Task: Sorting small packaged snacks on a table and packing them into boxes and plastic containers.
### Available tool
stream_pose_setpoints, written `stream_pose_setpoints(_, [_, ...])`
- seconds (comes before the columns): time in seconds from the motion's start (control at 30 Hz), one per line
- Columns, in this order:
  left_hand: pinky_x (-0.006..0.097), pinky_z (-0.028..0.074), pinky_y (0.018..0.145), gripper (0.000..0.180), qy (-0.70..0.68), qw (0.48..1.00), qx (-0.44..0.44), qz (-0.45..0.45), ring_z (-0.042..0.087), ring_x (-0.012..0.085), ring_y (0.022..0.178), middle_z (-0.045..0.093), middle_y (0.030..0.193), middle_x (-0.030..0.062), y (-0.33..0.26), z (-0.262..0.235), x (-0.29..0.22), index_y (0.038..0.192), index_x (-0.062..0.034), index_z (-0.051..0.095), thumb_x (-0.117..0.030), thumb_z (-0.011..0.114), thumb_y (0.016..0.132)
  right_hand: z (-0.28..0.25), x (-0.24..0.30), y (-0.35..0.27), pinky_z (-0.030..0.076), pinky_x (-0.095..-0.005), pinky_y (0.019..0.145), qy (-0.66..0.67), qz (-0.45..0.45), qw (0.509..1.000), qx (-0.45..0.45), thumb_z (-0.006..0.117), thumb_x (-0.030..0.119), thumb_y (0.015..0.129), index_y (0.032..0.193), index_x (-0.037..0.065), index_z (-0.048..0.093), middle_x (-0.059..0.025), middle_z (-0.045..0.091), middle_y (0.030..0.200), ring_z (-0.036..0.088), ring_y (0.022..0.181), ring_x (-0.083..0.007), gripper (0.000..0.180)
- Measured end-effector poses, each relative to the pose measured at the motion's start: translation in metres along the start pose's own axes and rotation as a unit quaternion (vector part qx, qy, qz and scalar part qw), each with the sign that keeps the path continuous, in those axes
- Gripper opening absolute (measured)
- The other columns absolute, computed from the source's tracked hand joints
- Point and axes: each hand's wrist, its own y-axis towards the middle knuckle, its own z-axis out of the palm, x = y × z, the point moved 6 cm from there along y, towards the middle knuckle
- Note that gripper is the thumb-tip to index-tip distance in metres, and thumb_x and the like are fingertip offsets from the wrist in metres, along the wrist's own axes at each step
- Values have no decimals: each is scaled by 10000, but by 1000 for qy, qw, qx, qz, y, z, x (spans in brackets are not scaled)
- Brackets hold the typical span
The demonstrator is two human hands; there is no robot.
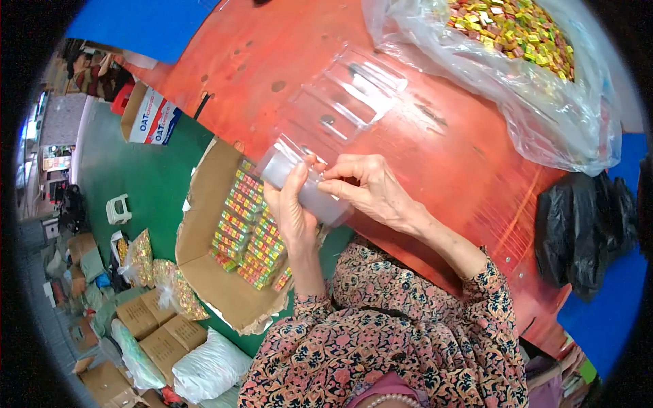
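Observation:
My left hand (292, 195) is wrapped round a clear plastic box (325, 204), held tilted above the near edge of the red table. The thumb lies along its side. My right hand (371, 187) meets the box from the right, its thumb and index finger pinched together at the rim. Whether something small sits between those fingertips is too fine to see. Just beyond my hands, a row of clear plastic containers (371, 95) rests on the tabletop.
At the far right lies a large clear bag (544, 115) of small yellow and red wrapped pieces (520, 30). A black plastic bag (578, 231) hangs at the table's right edge. Left of me, an open carton (204, 272) holds rows of packed colourful boxes (248, 231). Sacks and cartons (160, 340) stand on the green floor.

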Motion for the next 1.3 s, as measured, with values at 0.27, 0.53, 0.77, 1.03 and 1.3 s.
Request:
stream_pose_setpoints(0.27, [390, 534, 735, 448, -51, 986, 77, -140, 619, 275, 833, 599, 944, 185, -17, 21, 38, 1114, 12, 455, -177, 671, 770, -118, 32, -44, 444, -321, 519, -529, -151, 792, -264, 562, 1, 743, 781, 24, 556, -117, 535, 718, 548, 631, -241, 45])
stream_pose_setpoints(0.53, [445, 466, 874, 543, -219, 906, 119, -343, 554, 310, 1007, 565, 1077, 196, -50, 59, 75, 1200, -9, 424, -293, 649, 795, -140, -16, -54, 469, -343, 542, -649, -90, 727, -205, 558, 86, 782, 838, 43, 545, -99, 514, 783, 568, 713, -235, 73])
stream_pose_setpoints(0.77, [304, 503, 694, 329, -9, 979, 131, -153, 589, 162, 782, 590, 894, 63, -54, 92, 71, 997, -26, 523, -30, 681, 708, -91, 18, -67, 482, -328, 671, -160, -55, 982, -83, 684, 185, 729, 855, -13, 652, -155, 648, 848, 628, 754, -232, 237])
stream_pose_setpoints(1.03, [316, 506, 747, 390, -23, 963, 163, -216, 585, 188, 843, 591, 930, 96, -58, 80, 80, 1065, -9, 500, -71, 679, 724, -91, -16, -75, 415, -255, 517, 57, 112, 992, 1, 622, 170, 789, 857, -37, 645, -51, 608, 646, 511, 567, -74, 219])
stream_pose_setpoints(1.3, [300, 490, 768, 366, -19, 971, 156, -179, 586, 166, 833, 600, 938, 97, -53, 80, 76, 1040, -6, 518, -86, 686, 724, -90, -2, -70, 409, -254, 497, -24, -8, 998, -63, 600, 170, 795, 810, -15, 663, -51, 587, 612, 510, 538, -79, 196])
